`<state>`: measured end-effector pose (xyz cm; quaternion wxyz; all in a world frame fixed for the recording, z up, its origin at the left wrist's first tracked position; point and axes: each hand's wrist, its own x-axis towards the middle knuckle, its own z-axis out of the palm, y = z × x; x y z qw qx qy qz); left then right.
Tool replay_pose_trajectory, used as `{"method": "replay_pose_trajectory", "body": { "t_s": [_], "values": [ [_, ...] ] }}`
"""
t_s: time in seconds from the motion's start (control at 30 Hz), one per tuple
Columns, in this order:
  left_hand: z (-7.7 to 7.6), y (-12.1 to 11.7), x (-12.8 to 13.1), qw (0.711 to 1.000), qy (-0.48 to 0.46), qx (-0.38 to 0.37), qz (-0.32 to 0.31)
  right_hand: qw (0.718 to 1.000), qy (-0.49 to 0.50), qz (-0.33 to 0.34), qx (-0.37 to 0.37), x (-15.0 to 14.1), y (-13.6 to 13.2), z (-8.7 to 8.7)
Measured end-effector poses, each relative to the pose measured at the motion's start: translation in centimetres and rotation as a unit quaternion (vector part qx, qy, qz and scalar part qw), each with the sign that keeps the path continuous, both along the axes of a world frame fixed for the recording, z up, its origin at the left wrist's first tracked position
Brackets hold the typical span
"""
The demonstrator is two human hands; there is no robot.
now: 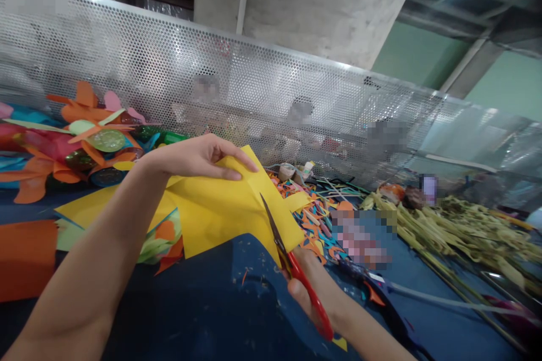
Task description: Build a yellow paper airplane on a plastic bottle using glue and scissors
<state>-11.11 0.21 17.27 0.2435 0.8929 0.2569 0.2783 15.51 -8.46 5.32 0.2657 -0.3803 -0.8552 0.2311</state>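
Note:
My left hand point(203, 158) grips the upper edge of a yellow paper sheet point(215, 214), thumb and fingers closed on it. The sheet is bent and hangs slanted above the dark blue table. My right hand point(315, 282) is wrapped round the red handles of a pair of scissors point(312, 296). Their dark blades point up and left and lie against the right part of the yellow sheet. I cannot tell how far the blades are apart. Part of the right hand's fingers is hidden behind the handles and paper.
Paper flowers on bottles point(105, 138) crowd the left, above an orange sheet point(27, 259). Small paper scraps point(313, 225) lie behind my right hand. A dark glue gun point(376, 287) with a long glue stick and dried husks point(461, 231) lie right. A perforated metal screen point(262, 79) stands behind.

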Motion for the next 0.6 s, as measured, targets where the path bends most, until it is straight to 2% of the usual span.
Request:
{"method": "replay_pose_trajectory", "body": {
  "t_s": [0.23, 0.6],
  "values": [
    [0.0, 0.3, -0.3, 1.0, 0.019, 0.002, -0.021, 1.0, 0.006, -0.009, 0.002, 0.0, 0.1, -0.4],
    [0.1, 0.0, 0.1, 1.0, -0.011, 0.001, -0.017, 0.997, 0.064, 0.023, -0.034, -1.0, -0.5, 1.7]
  ]
}}
